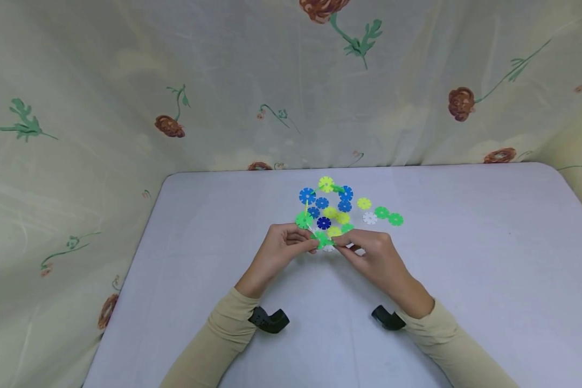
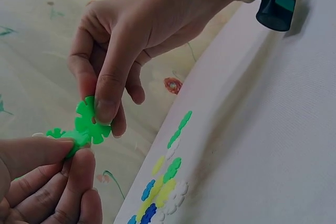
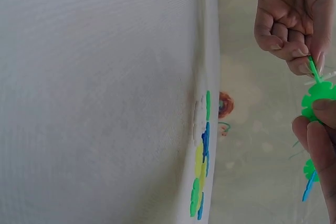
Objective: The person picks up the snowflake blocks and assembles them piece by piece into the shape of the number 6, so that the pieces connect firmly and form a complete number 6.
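Two bare hands meet above the table, holding a chain of notched plastic snowflake discs. My left hand (image 1: 291, 241) pinches a green disc (image 2: 79, 139) between thumb and fingers. In my right hand (image 1: 371, 253), thumb and fingers grip another green disc (image 2: 93, 121), set at an angle against the left one; the two touch at their edges. From the held end the chain curves up through a green disc (image 1: 304, 220), a blue disc (image 1: 307, 195) and a yellow disc (image 1: 326, 184). How far the discs' slots interlock is hidden by the fingers.
Loose discs lie on the white table (image 1: 465, 302) beyond the hands, among them a dark blue disc (image 1: 324, 223), a yellow disc (image 1: 364, 203), a white disc (image 1: 369, 218) and a green disc (image 1: 395, 219). A flowered curtain (image 1: 252, 81) hangs behind the table's far edge.
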The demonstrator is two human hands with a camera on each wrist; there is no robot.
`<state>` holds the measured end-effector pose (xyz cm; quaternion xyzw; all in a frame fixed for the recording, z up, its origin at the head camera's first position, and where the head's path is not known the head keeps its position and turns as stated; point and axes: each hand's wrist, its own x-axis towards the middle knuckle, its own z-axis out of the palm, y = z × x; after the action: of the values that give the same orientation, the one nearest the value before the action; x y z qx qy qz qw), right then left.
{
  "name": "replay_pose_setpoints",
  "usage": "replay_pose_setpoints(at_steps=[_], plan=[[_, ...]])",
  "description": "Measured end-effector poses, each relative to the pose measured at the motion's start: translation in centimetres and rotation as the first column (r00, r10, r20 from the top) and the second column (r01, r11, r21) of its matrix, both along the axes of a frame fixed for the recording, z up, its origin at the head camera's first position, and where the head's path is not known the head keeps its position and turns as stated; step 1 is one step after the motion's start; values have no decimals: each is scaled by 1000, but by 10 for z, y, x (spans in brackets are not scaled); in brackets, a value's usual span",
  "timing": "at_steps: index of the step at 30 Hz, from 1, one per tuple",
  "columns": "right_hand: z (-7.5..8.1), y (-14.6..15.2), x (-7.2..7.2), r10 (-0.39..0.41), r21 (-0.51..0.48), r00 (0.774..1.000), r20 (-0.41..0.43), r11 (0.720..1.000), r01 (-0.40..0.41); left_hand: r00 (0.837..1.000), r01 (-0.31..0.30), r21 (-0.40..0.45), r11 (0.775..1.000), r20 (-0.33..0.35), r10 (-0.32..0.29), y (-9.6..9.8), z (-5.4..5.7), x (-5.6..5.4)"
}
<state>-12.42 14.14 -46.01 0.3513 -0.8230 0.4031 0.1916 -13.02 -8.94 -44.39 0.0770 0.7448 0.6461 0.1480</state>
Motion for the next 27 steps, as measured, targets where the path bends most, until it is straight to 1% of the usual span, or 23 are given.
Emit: replay_pose_setpoints(at_steps=[4, 7, 13, 16, 20, 27], plan=[[-1, -2, 1, 5, 9, 999, -37, 1000, -4, 1000, -9, -11, 1000, -14, 8, 1, -1, 1], [-1, -3, 2, -4, 13, 999, -45, 1000, 4, 1000, -10, -13, 1000, -19, 10, 2, -2, 1], [-2, -4, 2, -26, -6, 1000, -18, 1000, 26, 1000, -5, -18, 1000, -22, 5, 1, -1, 2], [-2, -4, 2, -33, -11, 999, -6, 999, 33, 1000, -11, -27, 1000, -19, 11, 1, -1, 1], [-1, -3, 1, -36, -10, 999, 4, 999, 36, 1000, -22, -16, 1000, -11, 22, 2, 0, 1], [2, 2, -1, -5, 27, 1000, 25, 1000, 4, 999, -35, -8, 999, -12, 35, 3, 1, 1]])
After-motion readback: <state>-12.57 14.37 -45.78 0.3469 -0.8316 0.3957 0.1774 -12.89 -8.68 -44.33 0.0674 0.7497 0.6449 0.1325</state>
